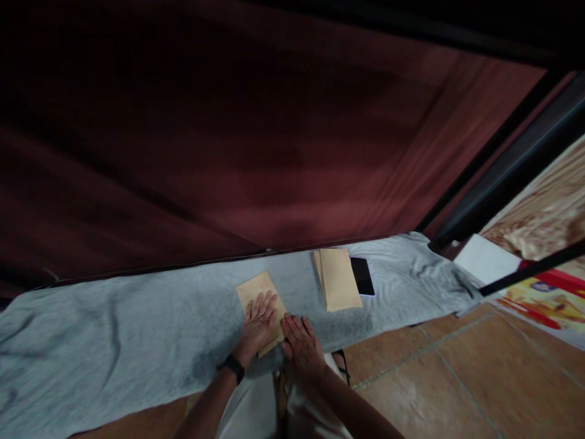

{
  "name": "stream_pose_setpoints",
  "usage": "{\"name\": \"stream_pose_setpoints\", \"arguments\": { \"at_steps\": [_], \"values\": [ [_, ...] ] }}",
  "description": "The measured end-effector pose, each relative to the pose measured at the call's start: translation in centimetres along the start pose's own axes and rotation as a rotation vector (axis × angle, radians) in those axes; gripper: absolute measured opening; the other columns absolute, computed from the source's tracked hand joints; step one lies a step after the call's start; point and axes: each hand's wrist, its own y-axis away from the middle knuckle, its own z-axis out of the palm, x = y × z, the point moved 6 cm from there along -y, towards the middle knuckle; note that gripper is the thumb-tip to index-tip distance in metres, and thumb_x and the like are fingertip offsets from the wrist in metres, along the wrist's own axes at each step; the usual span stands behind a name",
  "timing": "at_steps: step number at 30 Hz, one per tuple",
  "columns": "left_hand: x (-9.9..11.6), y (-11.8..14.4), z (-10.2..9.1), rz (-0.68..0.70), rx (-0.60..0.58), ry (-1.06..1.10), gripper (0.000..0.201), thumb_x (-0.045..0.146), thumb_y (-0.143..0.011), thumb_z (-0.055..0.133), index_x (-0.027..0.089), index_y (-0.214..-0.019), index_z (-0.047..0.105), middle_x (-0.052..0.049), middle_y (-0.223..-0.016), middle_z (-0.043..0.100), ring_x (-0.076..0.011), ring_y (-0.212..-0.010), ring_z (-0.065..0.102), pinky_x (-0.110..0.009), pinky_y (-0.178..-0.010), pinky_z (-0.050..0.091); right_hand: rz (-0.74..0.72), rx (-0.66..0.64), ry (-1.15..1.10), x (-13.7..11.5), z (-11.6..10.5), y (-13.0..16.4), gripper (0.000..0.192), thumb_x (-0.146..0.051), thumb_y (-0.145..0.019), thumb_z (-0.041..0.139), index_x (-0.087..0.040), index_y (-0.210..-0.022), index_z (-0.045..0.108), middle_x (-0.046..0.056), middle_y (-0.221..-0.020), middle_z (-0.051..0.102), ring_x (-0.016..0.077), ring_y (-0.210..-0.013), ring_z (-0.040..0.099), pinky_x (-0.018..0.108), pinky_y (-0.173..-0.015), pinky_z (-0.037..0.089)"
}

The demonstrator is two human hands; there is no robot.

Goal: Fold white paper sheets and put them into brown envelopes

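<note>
My left hand [259,320] lies flat, fingers stretched out, on a tan paper envelope [256,288]. A dark band circles that wrist. My right hand [302,342] rests with its fingers extended at the envelope's right edge, the fingertips touching it. Part of the envelope is covered by the left hand. To the right, a small stack of similar tan envelopes [340,280] lies on the grey cloth [159,323], slightly fanned on its left side. A dark-screened phone [362,276] sits partly beneath that stack.
A dark red panel [292,152] rises behind the cloth-covered bench. At the right stand dark frame bars [493,146], a white box [487,262] and a colourful printed carton [548,302]. Brown floor tiles [439,378] show below.
</note>
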Motion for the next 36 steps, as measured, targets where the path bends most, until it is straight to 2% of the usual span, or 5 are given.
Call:
{"name": "stream_pose_setpoints", "arguments": {
  "at_steps": [13,20,25,29,36],
  "values": [
    [7.1,9.2,-3.1,0.077,0.052,0.051,0.057,0.038,-0.099,0.036,0.016,-0.152,0.041,-0.012,-0.153,0.05,-0.0255,-0.146,0.04,-0.047,-0.122,0.027,0.016,-0.112,-0.005,-0.1,-0.4,-0.5,0.05,-0.031,-0.104,0.044,-0.016,-0.152,0.042,0.012,-0.154,0.047,0.0237,-0.143,0.043,0.047,-0.12,0.03],
    [3.6,11.5,-2.8,0.09,0.105,0.076,0.059,0.042,-0.098,0.037,0.016,-0.152,0.042,-0.013,-0.154,0.049,-0.0269,-0.144,0.043,-0.047,-0.118,0.035,-0.073,-0.149,-0.045,-0.9,-1.3,0.8,0.054,-0.033,-0.101,0.052,-0.019,-0.152,0.041,0.01,-0.155,0.046,0.0231,-0.142,0.044,0.044,-0.12,0.032],
    [1.5,12.9,-2.6,-0.029,0.156,0.114,0.056,0.039,-0.097,0.035,0.016,-0.148,0.046,-0.017,-0.15,0.052,-0.0313,-0.14,0.046,-0.052,-0.112,0.041,-0.008,-0.131,0.003,-0.2,-1.3,1.0,0.059,-0.037,-0.099,0.054,-0.016,-0.152,0.041,0.012,-0.156,0.044,0.0242,-0.141,0.045,0.044,-0.12,0.033],
    [1.2,10.9,-3.1,-0.225,0.202,0.205,0.051,0.037,-0.095,0.039,0.015,-0.138,0.054,-0.02,-0.129,0.065,-0.0352,-0.118,0.062,-0.053,-0.096,0.051,0.094,-0.127,0.045,-1.3,0.0,0.2,0.058,-0.035,-0.1,0.05,-0.007,-0.15,0.044,0.02,-0.154,0.044,0.0308,-0.142,0.044,0.049,-0.118,0.035],
    [-1.1,6.3,-2.0,-0.654,0.295,0.912,0.078,0.035,-0.08,0.06,0.015,-0.15,0.033,-0.003,-0.078,0.07,-0.024,-0.074,0.071,-0.04,-0.074,0.059,0.206,-0.257,0.081,-3.1,1.3,-1.6,0.061,-0.028,-0.094,0.052,0.004,-0.146,0.044,0.03,-0.151,0.043,0.0372,-0.14,0.045,0.051,-0.116,0.036]
  ]
}}
